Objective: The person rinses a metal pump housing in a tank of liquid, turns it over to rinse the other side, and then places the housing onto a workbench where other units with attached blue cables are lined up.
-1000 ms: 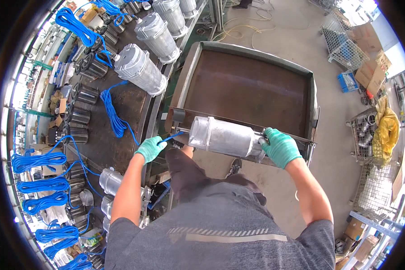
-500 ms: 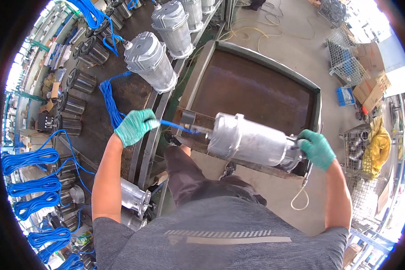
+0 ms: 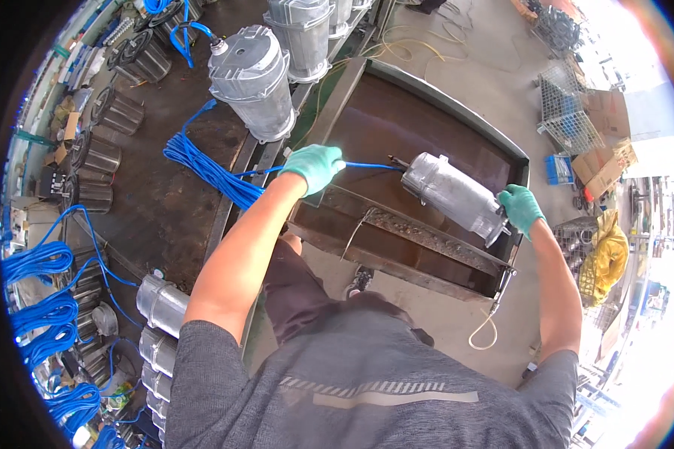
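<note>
A silver metal pump motor (image 3: 457,196), cylindrical with a flanged end, lies tilted over the brown liquid in a metal tank (image 3: 457,103). My right hand (image 3: 520,208), in a green glove, is closed around fittings at its right end. From its left end runs a blue cable (image 3: 371,165), gripped by my gloved left hand (image 3: 314,168) above the tank's left edge. Beyond that hand the cable joins a loose blue coil (image 3: 210,168) on the bench. Whether the motor touches the liquid I cannot tell.
A perforated metal ledge (image 3: 434,238) crosses the tank's near side. More silver motors (image 3: 251,82) stand along the dark bench (image 3: 172,209), with blue cable coils (image 3: 41,262) at left. A wire basket (image 3: 569,112), cardboard boxes (image 3: 603,165) and a yellow cloth (image 3: 605,254) lie at right.
The motor has moved away from me, off the near ledge and over the liquid. My left hand has gone right and farther out, drawing the cable and part of the coil toward the tank.
</note>
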Demonstrator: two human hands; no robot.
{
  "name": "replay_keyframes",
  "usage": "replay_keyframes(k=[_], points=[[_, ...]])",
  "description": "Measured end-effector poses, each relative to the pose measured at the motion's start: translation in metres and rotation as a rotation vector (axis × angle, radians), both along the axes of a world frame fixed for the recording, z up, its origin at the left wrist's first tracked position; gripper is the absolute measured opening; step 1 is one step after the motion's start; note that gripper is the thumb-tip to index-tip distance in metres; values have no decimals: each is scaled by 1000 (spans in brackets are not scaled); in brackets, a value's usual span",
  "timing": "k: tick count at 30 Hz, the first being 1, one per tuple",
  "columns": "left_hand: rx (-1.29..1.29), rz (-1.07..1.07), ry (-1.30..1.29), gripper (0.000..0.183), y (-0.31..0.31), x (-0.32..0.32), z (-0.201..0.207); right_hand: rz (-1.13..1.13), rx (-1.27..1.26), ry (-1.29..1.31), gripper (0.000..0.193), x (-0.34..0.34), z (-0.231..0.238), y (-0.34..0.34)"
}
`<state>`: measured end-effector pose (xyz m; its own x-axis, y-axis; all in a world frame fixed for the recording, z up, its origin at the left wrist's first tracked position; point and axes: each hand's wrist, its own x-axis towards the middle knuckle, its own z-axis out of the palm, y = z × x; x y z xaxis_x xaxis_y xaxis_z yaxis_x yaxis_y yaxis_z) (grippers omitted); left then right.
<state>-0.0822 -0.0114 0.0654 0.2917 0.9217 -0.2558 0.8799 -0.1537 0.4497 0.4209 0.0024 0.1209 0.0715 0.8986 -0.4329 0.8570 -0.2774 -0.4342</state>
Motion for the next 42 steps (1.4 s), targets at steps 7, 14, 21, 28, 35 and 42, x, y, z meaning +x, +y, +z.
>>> replay_keyframes(k=[7,14,21,28,35,42], points=[[276,142,-115,28,-5,22,-59,102,11,-131,26,-23,-59,27],[108,397,8,35,6,45,-66,170,-20,-177,30,-40,-105,37],[-31,427,180,41,13,52,-60,182,-93,-439,54,-65,-128,41],[-65,403,232,37,19,60,-59,397,99,-370,44,-34,-164,37],[-126,413,282,37,21,59,-61,327,261,-383,23,-32,-179,23],[-139,394,332,36,21,67,-57,205,187,-260,22,-16,-186,6]])
